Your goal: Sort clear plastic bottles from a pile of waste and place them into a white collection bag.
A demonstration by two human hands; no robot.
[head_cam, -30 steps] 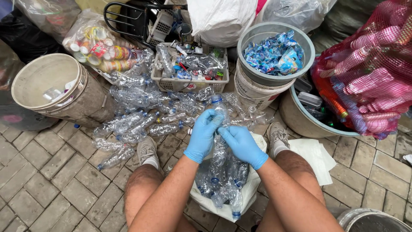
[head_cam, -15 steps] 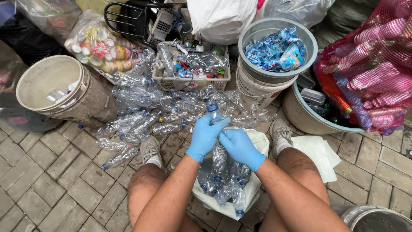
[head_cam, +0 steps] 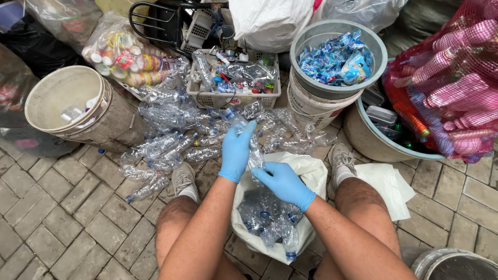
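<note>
Clear plastic bottle [head_cam: 252, 150] held upright-ish between both gloved hands, directly above the open white bag [head_cam: 311, 171] that sits on the pavers between the person's knees. Cap end of bottle points up and away, near the left fingertips; bottle body crumpled.

Left hand [head_cam: 237, 150], blue glove, fingers wrapped loosely around the upper part of the bottle, thumb side hidden. Right hand [head_cam: 282, 182], blue glove, fingers curled and pinching the lower part of the bottle, just over the bag mouth.

Bag part-filled with crushed clear bottles with blue caps [head_cam: 270, 223].

Ahead of the hands: loose heap of clear bottles [head_cam: 171, 135] spread on the brick floor, touching the toes of both shoes. Behind heap: white slatted basket [head_cam: 233, 98] with mixed plastic. Left: tan bucket [head_cam: 67, 98], tilted. Right: grey tub of blue wrappers [head_cam: 337, 57], stacked on a white bucket. Far right: red net sack [head_cam: 451, 78] of pink bottles
</note>
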